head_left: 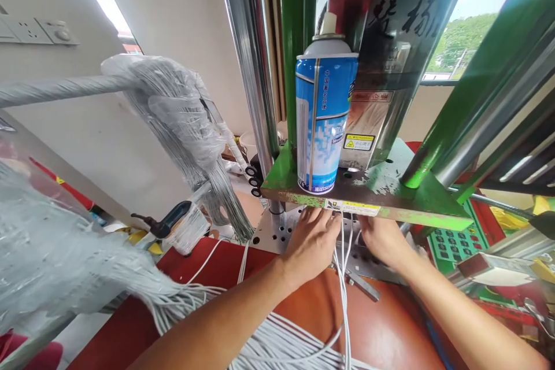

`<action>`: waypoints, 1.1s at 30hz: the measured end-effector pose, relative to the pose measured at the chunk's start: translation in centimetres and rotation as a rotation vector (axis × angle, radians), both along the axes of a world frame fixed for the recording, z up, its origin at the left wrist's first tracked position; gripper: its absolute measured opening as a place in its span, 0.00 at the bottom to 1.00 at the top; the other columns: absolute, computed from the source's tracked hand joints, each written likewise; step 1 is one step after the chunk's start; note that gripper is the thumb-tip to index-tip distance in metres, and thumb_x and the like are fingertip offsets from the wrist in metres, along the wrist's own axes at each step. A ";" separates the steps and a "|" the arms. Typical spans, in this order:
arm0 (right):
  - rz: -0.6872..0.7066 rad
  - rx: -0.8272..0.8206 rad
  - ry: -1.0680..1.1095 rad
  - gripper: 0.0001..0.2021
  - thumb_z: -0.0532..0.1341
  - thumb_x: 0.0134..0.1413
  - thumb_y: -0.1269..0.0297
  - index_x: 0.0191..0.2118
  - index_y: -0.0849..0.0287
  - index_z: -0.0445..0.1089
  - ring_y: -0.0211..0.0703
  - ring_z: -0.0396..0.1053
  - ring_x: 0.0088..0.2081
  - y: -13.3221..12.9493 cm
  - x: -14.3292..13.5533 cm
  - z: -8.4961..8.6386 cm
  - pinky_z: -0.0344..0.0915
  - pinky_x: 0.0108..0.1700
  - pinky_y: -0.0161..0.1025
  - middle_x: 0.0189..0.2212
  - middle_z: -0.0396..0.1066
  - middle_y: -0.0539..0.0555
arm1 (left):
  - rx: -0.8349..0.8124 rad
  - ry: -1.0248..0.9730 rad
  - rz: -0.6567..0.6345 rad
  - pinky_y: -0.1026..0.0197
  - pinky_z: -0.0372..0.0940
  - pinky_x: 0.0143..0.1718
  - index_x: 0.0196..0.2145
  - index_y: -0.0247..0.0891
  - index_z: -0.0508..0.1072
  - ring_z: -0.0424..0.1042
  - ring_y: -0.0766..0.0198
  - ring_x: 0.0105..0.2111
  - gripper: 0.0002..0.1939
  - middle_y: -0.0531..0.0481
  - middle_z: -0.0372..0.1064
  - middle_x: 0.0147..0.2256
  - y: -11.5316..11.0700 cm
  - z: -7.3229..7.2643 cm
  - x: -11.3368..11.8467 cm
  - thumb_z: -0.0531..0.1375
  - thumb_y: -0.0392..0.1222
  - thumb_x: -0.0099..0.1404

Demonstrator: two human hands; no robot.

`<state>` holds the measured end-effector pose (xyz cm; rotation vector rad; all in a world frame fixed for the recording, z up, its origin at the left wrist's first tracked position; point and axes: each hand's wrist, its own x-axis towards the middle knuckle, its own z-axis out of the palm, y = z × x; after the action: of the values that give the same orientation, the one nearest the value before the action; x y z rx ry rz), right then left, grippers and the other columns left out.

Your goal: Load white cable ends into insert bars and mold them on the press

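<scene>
Head view: left hand (313, 237) and right hand (384, 238) reach under the green plate (427, 205), either side of white cables (343, 283); fingertips hidden, grip and opening cannot be told. Can (325, 121) upright on plate; metal bar (365, 288) beside cables.

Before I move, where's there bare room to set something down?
Red tabletop between the central white cables and the right forearm, this side of the metal bar. Crowded: under the green plate, with left hand, right hand and cables; lower left, the loose cable bundle.
</scene>
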<state>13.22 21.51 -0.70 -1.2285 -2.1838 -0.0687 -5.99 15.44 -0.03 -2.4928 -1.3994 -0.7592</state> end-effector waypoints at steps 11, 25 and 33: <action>-0.063 0.081 -0.354 0.19 0.53 0.65 0.72 0.58 0.64 0.69 0.60 0.68 0.52 -3.7 -3.0 -2.0 0.58 0.54 0.55 0.53 0.74 0.65 | -0.018 0.086 0.085 0.43 0.58 0.61 0.56 0.33 0.72 0.67 0.46 0.57 0.18 0.38 0.71 0.57 1.1 -1.3 0.7 0.51 0.34 0.71; -0.016 0.067 -0.227 0.19 0.52 0.64 0.71 0.58 0.61 0.67 0.57 0.67 0.54 -4.3 -1.9 -1.3 0.55 0.56 0.53 0.52 0.74 0.63 | -0.038 -0.023 0.093 0.38 0.49 0.68 0.59 0.33 0.68 0.63 0.46 0.61 0.21 0.39 0.68 0.59 -0.2 -0.9 1.0 0.53 0.43 0.73; -0.001 0.000 -0.292 0.17 0.48 0.64 0.70 0.46 0.62 0.74 0.57 0.71 0.47 -0.2 -2.2 -0.4 0.62 0.52 0.49 0.42 0.76 0.65 | -0.059 0.051 0.105 0.36 0.44 0.71 0.57 0.31 0.71 0.60 0.42 0.64 0.22 0.35 0.67 0.60 -0.3 -0.9 1.5 0.55 0.39 0.67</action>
<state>11.03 21.26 -1.10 -1.2860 -2.4307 -0.2636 -4.47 15.15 -0.94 -2.4405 -1.5430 -0.6387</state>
